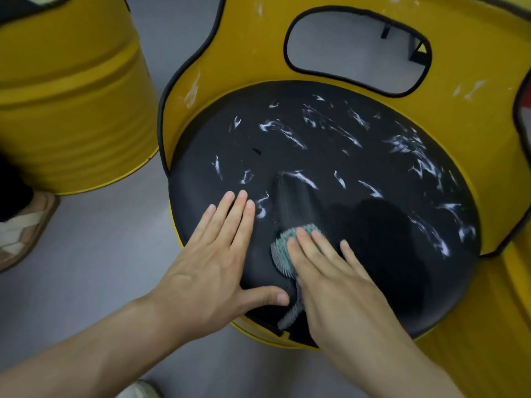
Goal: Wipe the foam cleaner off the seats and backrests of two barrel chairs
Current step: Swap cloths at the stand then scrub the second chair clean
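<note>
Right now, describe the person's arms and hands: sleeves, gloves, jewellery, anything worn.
Both are bare. The left hand and right hand wear no gloves, and no rings show on the visible fingers. The left forearm and right forearm are uncovered to the frame's edge: no sleeves, watch or wristband in view. Nails look short and unpainted.

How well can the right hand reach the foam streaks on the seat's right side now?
Probably yes: the right hand presses the cloth on the seat, and nothing lies between it and those foam streaks.
</note>
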Motion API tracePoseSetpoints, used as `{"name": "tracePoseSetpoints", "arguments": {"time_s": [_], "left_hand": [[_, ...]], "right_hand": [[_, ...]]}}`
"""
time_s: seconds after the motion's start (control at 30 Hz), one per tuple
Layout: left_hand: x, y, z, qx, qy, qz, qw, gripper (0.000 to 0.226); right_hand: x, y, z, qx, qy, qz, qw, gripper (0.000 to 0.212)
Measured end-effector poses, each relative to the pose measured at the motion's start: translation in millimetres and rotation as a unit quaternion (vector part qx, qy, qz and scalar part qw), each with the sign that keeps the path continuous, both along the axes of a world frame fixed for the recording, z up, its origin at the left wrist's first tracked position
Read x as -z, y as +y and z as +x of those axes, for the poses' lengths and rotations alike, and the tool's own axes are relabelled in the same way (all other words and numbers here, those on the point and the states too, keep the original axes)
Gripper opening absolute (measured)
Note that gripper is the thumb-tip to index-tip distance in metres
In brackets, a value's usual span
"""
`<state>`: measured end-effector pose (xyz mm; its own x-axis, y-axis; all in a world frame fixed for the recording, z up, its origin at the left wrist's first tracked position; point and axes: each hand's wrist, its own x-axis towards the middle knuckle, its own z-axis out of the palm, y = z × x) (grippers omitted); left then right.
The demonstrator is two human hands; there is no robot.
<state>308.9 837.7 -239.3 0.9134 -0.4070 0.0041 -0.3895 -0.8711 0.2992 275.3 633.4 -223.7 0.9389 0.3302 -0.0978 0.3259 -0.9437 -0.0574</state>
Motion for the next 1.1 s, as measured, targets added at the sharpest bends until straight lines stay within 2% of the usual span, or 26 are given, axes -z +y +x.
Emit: {"name": "tracePoseSetpoints", "arguments": {"time_s": [0.13,0.27,0.47,0.57,0.9,1.1], "left_hand": [[0,0,0,-0.001,-0.004,0.011,1.0,0.13],[1,0,0,0.0,-0.007,0.006,1.0,0.13],[2,1,-1,0.001,-0.011,-0.009,1.0,0.13],[1,1,-1,-0.001,-0.007,-0.011,1.0,0.13],[4,1,0,0.004,-0.024,-0.005,1.0,0.13],[3,2,0,0.011,-0.018,0.005,1.0,0.13]], "right_hand": [[-10,22,67,0.016,0.039,-0.011,0.999,0.062],[-7,36,108,0.044,0.024,0.004,0.999,0.058],[-1,0,15,0.011,-0.003,-0.003,1.0,0.063],[8,-15,-15,0.013,-0.026,0.013,1.0,0.056],[-7,15,77,0.013,0.021,0.024,0.999,0.055],[5,-21,4,-0.031,-0.023,0.033,0.999,0.056]]}}
